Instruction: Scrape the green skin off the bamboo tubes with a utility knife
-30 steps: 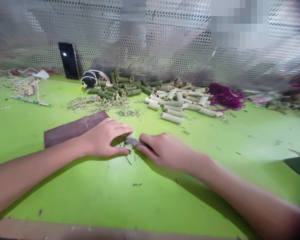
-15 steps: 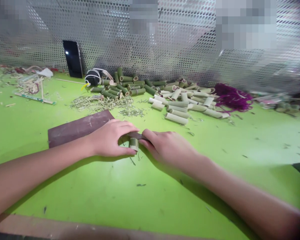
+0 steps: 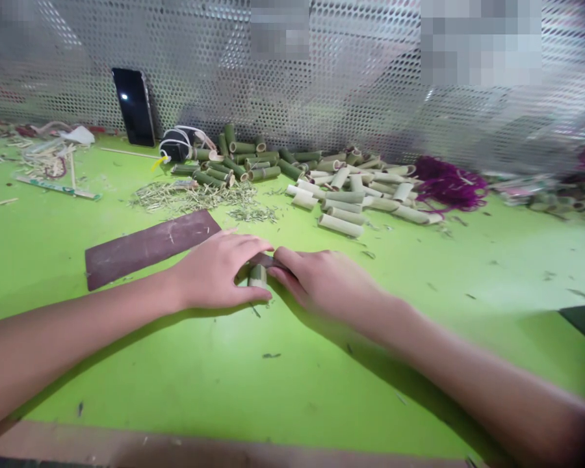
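My left hand (image 3: 219,270) is curled around a short bamboo tube piece (image 3: 258,277), pinning it to the green table (image 3: 283,377). My right hand (image 3: 324,281) is closed on a small knife whose dark blade (image 3: 264,260) lies across the top of the tube. The two hands touch at the tube, near the table's middle. Most of the tube and the knife handle are hidden by my fingers.
A dark brown sanding sheet (image 3: 149,246) lies just left of my left hand. Behind are green bamboo tubes (image 3: 238,164), peeled pale tubes (image 3: 361,195), shavings (image 3: 195,196), purple string (image 3: 448,185), a black phone (image 3: 133,107) leaning on the perforated metal wall, and scraps (image 3: 49,166) at far left.
The knife blade has moved from the tube's near end up over its top, and my right hand has slid closer to my left. The tube turned slightly under my left hand.
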Demonstrator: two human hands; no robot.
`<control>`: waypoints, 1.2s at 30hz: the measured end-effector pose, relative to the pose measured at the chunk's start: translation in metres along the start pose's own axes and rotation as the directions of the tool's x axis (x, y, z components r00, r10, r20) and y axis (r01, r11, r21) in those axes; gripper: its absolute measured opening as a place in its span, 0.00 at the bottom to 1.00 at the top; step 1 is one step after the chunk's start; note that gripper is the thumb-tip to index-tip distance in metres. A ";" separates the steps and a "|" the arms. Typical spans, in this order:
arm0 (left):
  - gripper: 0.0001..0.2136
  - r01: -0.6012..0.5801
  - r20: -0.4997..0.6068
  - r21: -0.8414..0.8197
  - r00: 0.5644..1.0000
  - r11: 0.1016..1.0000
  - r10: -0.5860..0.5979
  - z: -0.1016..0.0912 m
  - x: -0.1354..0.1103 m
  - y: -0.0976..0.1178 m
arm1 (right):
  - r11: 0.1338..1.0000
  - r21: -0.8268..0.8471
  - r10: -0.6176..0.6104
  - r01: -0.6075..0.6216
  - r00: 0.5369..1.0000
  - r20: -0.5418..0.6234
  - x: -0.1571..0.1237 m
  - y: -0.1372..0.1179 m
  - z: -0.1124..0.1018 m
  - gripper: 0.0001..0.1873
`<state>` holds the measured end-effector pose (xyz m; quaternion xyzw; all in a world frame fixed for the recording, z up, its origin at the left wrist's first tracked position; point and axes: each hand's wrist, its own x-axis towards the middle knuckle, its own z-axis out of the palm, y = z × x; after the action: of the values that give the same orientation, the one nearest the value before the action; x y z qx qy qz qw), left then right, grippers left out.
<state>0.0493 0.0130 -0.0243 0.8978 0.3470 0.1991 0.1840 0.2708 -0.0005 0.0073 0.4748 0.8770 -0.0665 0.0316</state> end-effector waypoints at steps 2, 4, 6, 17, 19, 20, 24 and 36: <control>0.30 -0.004 -0.002 0.011 1.000 1.000 0.004 0.000 0.001 0.000 | 1.000 -0.004 -0.003 0.003 1.000 0.007 0.000 0.000 0.000 0.14; 0.28 -0.018 -0.007 0.013 1.000 1.000 0.018 0.000 0.002 -0.002 | 1.000 -0.005 -0.004 0.004 1.000 0.014 0.001 0.000 0.000 0.15; 0.27 -0.040 -0.014 0.011 0.999 0.999 0.040 0.000 0.003 -0.003 | 1.000 -0.002 -0.002 0.002 1.000 0.026 0.001 -0.001 0.000 0.14; 0.19 -0.110 -0.013 0.006 0.994 0.994 0.110 0.000 0.001 -0.006 | 0.990 0.134 -0.065 0.050 0.992 0.109 -0.006 0.006 -0.005 0.17; 0.19 -0.100 -0.009 0.009 0.995 0.995 0.100 0.000 0.001 -0.005 | 0.984 0.166 -0.084 0.063 0.989 0.123 -0.007 0.009 -0.007 0.18; 0.20 -0.086 -0.007 0.004 0.996 0.996 0.086 0.000 0.001 -0.004 | 0.982 0.178 -0.089 0.065 0.988 0.126 -0.007 0.011 -0.007 0.18; 0.26 -0.004 0.017 -0.068 1.000 0.998 0.005 -0.001 0.001 -0.001 | 0.984 0.171 -0.075 0.056 0.992 0.105 -0.009 0.014 -0.004 0.18; 0.18 -0.013 0.027 -0.079 1.000 0.997 0.015 -0.002 0.005 -0.001 | 0.994 0.080 -0.079 0.075 0.995 0.054 -0.004 0.001 -0.004 0.14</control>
<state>0.0511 0.0182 -0.0216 0.8951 0.3299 0.2012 0.2225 0.2741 -0.0025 0.0111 0.4393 0.8902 -0.1153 0.0357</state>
